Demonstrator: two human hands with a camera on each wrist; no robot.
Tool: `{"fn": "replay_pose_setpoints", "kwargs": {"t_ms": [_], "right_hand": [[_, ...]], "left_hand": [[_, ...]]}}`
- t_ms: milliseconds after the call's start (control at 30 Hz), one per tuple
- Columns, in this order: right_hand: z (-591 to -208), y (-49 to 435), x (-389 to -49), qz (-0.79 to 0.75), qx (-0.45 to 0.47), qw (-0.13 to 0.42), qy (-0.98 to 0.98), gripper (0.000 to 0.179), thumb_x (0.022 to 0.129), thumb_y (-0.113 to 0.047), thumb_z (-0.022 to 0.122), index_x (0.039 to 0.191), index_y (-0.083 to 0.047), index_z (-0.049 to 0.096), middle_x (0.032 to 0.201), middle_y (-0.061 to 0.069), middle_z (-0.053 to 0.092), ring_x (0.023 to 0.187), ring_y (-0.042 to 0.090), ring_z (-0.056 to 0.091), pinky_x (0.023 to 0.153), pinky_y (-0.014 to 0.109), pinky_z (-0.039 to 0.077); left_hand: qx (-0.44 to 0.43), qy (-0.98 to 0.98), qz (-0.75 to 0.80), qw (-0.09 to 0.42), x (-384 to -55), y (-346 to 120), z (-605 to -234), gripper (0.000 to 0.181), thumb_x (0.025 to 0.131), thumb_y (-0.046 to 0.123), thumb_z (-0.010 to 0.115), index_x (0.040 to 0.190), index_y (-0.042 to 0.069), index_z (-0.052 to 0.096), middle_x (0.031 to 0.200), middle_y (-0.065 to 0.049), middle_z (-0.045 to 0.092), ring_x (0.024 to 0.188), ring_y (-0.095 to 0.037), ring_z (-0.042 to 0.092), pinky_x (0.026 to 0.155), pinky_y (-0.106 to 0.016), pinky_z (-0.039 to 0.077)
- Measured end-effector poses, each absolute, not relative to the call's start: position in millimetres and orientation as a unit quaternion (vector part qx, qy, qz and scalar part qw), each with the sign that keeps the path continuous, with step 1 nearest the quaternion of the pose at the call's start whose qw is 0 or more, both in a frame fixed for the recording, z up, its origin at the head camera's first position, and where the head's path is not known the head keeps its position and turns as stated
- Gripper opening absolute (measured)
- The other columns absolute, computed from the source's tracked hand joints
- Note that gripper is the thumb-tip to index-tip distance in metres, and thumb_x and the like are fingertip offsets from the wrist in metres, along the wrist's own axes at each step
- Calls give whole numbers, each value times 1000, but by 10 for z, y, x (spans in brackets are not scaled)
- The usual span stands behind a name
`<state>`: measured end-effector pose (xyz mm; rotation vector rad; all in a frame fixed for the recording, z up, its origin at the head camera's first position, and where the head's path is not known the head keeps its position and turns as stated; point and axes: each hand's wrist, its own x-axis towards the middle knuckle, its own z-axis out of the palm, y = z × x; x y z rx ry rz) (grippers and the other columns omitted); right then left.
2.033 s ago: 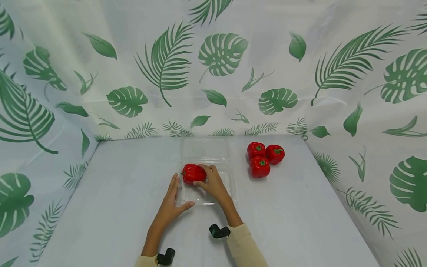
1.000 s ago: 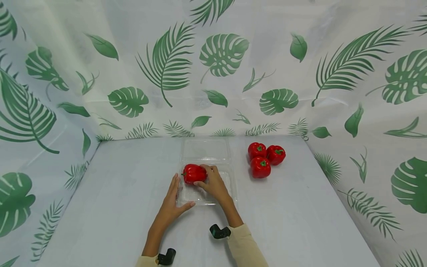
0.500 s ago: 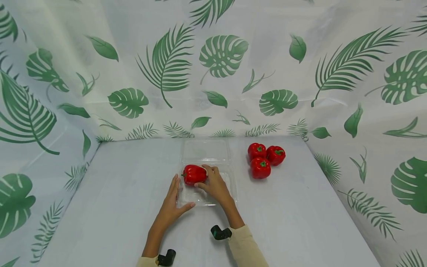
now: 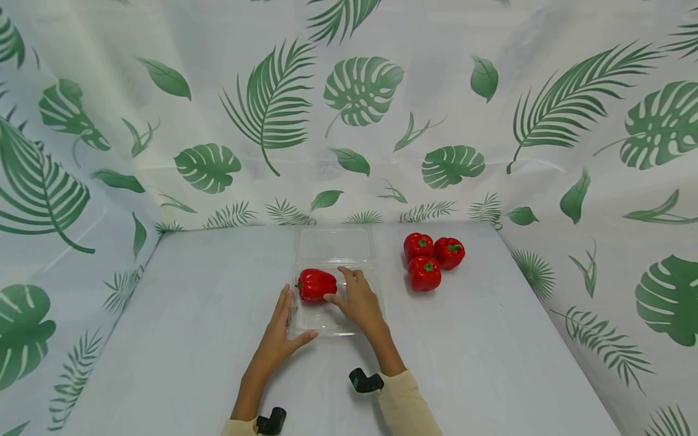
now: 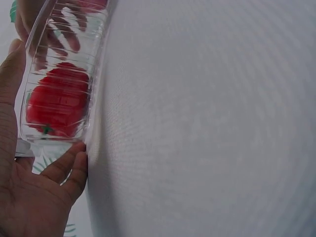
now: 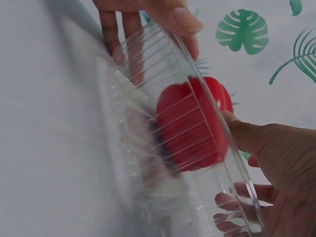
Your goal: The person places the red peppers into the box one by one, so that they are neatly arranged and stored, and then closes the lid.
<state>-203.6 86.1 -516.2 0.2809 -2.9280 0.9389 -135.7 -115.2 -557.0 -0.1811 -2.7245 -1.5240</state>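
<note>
A red bell pepper (image 4: 317, 285) lies on its side in the left part of a clear plastic clamshell container (image 4: 327, 324), its green stem pointing left. My right hand (image 4: 362, 303) is over the container just right of the pepper, fingers spread and slightly bent, holding nothing. In the right wrist view the thumb (image 6: 244, 136) is close to the pepper; contact is hard to tell. My left hand (image 4: 279, 339) rests with fairly straight fingers along the container's left side, thumb near its front edge. The left wrist view shows the pepper (image 5: 59, 101) through the ribbed wall.
The container's lid (image 4: 335, 245) lies folded back behind it. Three more red bell peppers (image 4: 424, 274) stand grouped on the white table (image 4: 463, 351) to the right. A leaf-printed curtain (image 4: 360, 91) encloses the back and sides.
My right hand has let go of the pepper and shifted slightly right, its fingers spreading. The pepper stays in the container's left part. My left hand has not visibly moved.
</note>
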Motion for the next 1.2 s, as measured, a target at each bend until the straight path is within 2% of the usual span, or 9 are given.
{"fn": "replay_pose_setpoints", "kwargs": {"t_ms": [100, 167, 267, 367, 567, 700, 800, 967, 1200], "right_hand": [[-5114, 915, -2049, 308, 80, 53, -947, 67, 85, -40, 75, 142, -17, 49, 129, 14, 57, 107, 27, 64, 84, 45, 59], [-5083, 963, -2062, 313, 80, 91, -942, 60, 87, -38, 74, 138, -17, 53, 126, 11, 59, 105, 25, 65, 82, 42, 60], [-5043, 1046, -2095, 317, 84, 163, -930, 49, 88, -33, 73, 132, -15, 58, 121, 8, 62, 106, 23, 63, 84, 39, 58], [-5020, 1143, -2144, 308, 82, 244, -916, 44, 88, -31, 73, 127, -15, 61, 119, 8, 62, 111, 25, 59, 90, 43, 53], [-4975, 1391, -2202, 320, 50, 388, -863, 45, 88, -30, 73, 126, -9, 61, 123, 14, 58, 120, 30, 50, 100, 52, 43], [-4965, 1561, -2210, 321, -6, 450, -833, 56, 84, -30, 76, 131, -6, 57, 130, 16, 54, 128, 30, 45, 106, 55, 39], [-4971, 1662, -2209, 323, -72, 456, -826, 67, 80, -30, 79, 137, -9, 51, 138, 15, 49, 134, 29, 40, 107, 56, 40], [-4994, 1763, -2186, 351, -173, 419, -819, 85, 77, -36, 80, 146, -12, 36, 146, 15, 38, 140, 27, 30, 109, 57, 38], [-5143, 1825, -2148, 420, -242, 356, -799, 100, 76, -37, 81, 152, -12, 20, 150, 18, 28, 141, 29, 25, 107, 63, 34]], "left_hand": [[-57, -870, -491, 7, -1360, -1149, -5572, 109, 76, 39, 82, 158, 18, 12, 166, 3, 7, 152, -29, 17, 111, -48, 33], [-56, -868, -493, 4, -1359, -1148, -5577, 110, 76, 39, 82, 158, 19, 11, 166, 4, 6, 152, -29, 17, 111, -47, 33], [-54, -868, -494, -1, -1356, -1145, -5586, 111, 76, 40, 82, 159, 20, 10, 166, 6, 4, 152, -29, 17, 111, -47, 33], [-53, -867, -495, -3, -1355, -1145, -5595, 111, 76, 41, 81, 159, 21, 9, 166, 7, 4, 152, -28, 16, 112, -48, 32], [-54, -869, -492, -4, -1367, -1153, -5584, 110, 77, 41, 81, 159, 20, 10, 166, 8, 4, 153, -26, 14, 113, -47, 30], [-54, -870, -491, -7, -1372, -1162, -5553, 112, 76, 41, 82, 159, 20, 9, 166, 8, 4, 153, -26, 14, 112, -47, 32], [-54, -869, -492, -7, -1370, -1165, -5547, 112, 76, 41, 82, 159, 20, 9, 166, 6, 4, 152, -27, 15, 111, -47, 33], [-58, -866, -497, -3, -1366, -1167, -5560, 110, 77, 40, 81, 158, 16, 11, 166, 1, 6, 152, -31, 17, 111, -48, 33], [-57, -869, -491, -2, -1370, -1174, -5566, 111, 76, 43, 81, 159, 20, 10, 166, 6, 4, 153, -28, 14, 112, -49, 31]]}}
